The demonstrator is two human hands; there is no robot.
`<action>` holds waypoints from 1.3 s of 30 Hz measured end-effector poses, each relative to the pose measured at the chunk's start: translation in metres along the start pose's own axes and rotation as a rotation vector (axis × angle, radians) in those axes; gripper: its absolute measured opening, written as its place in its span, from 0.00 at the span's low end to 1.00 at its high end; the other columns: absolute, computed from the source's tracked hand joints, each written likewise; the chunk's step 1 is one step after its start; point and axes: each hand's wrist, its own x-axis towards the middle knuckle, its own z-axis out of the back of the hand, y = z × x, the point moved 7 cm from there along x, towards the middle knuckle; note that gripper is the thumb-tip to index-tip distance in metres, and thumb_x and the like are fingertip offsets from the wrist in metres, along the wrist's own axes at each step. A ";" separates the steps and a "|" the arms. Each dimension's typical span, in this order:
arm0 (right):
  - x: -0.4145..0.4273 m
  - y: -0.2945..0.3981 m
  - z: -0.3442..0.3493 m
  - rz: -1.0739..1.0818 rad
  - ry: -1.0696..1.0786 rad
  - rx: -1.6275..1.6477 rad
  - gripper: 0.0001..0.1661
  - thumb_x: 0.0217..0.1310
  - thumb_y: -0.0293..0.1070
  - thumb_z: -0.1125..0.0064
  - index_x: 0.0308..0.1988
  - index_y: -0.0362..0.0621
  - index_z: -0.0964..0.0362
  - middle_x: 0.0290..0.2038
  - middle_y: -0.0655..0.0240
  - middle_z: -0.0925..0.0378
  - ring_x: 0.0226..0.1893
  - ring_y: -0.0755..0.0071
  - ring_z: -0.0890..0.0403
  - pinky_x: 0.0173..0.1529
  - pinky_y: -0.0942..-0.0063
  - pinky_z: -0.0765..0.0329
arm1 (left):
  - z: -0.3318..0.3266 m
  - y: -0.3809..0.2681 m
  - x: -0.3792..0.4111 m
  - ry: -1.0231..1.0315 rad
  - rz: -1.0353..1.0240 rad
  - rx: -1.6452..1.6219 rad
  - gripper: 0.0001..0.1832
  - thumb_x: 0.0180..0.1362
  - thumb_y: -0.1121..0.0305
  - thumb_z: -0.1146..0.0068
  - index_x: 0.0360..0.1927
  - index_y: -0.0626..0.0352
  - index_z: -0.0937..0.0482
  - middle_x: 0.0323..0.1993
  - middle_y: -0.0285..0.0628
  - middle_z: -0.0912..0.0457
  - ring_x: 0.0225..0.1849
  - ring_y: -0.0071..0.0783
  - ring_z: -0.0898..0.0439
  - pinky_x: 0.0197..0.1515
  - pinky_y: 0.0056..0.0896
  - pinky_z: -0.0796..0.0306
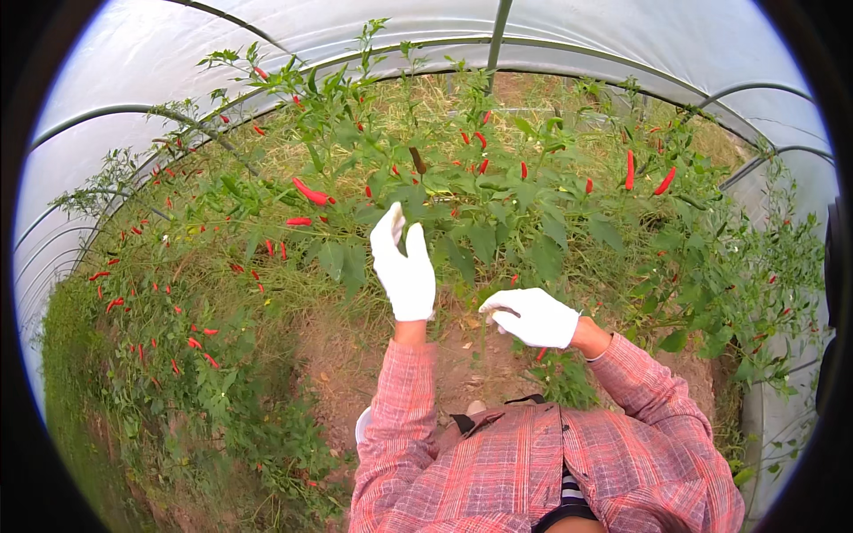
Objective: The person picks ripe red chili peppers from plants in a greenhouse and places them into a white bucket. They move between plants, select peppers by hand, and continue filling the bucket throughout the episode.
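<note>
My left hand (405,270), in a white glove, is raised before the leaves of a chili pepper plant (480,240). Its thumb and fingers are apart, and I see nothing between them. Left of the fingertips hang a thick red chili (310,192) and a shorter red chili (299,221). A dark brownish chili (418,160) points up beyond the fingertips. My right hand (533,316), also gloved in white, is lower and nearer my body, its fingers curved toward the thumb. A thin green strand shows below its fingertips; whether they pinch it is unclear.
Chili plants with many red fruits (211,360) spread along the left, and more bushes (693,293) stand at the right. Bare soil (333,360) lies before me. A white rim (362,424) shows behind my left forearm. Metal hoops (498,33) carry the plastic cover overhead.
</note>
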 end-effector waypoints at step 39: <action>0.091 0.037 0.082 -0.072 -0.231 0.590 0.12 0.59 0.35 0.54 0.38 0.39 0.29 0.22 0.69 0.24 0.17 0.83 0.27 0.16 0.84 0.36 | -0.037 0.033 -0.003 0.308 0.376 -0.325 0.12 0.56 0.67 0.45 0.40 0.65 0.24 0.30 0.33 0.23 0.30 0.16 0.29 0.32 0.20 0.35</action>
